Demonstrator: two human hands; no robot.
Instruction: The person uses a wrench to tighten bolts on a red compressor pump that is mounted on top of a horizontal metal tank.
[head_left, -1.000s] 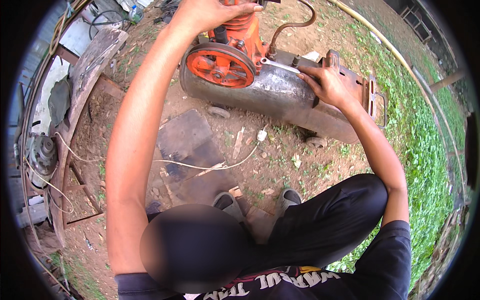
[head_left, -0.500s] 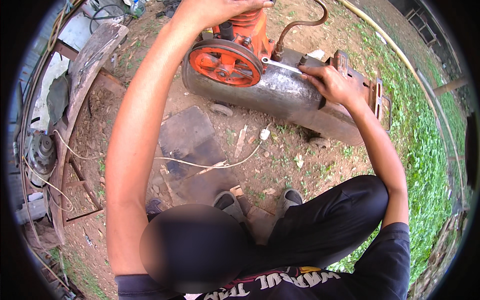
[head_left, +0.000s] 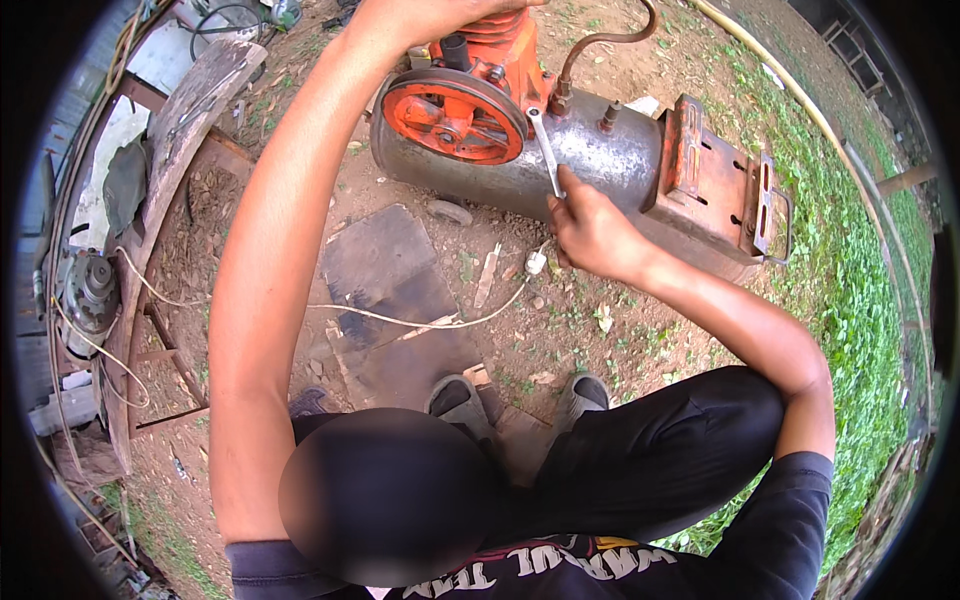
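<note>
An orange compressor head (head_left: 520, 60) with a spoked pulley wheel (head_left: 452, 120) is mounted on a grey steel tank (head_left: 600, 180). My left hand (head_left: 440, 15) reaches over the head at the upper edge, its fingers mostly out of frame or hidden. My right hand (head_left: 590, 225) is closed on a silver wrench (head_left: 547, 150), which points up and slightly left to a fitting beside the wheel. A curved copper-brown pipe (head_left: 610, 36) rises from the tank behind it.
A rusty slotted bracket (head_left: 720, 170) tops the tank. Flat dark boards (head_left: 380, 260) and a cord with white plug (head_left: 535, 262) lie on the dirt. A leaning plank (head_left: 205, 95) and motor (head_left: 88, 300) are left; a long yellowish pole (head_left: 760, 70) and grass are right.
My right hand has moved down and left, swinging the wrench from near horizontal to steep, its upper end staying by the fitting. The compressor appears slightly further right in view.
</note>
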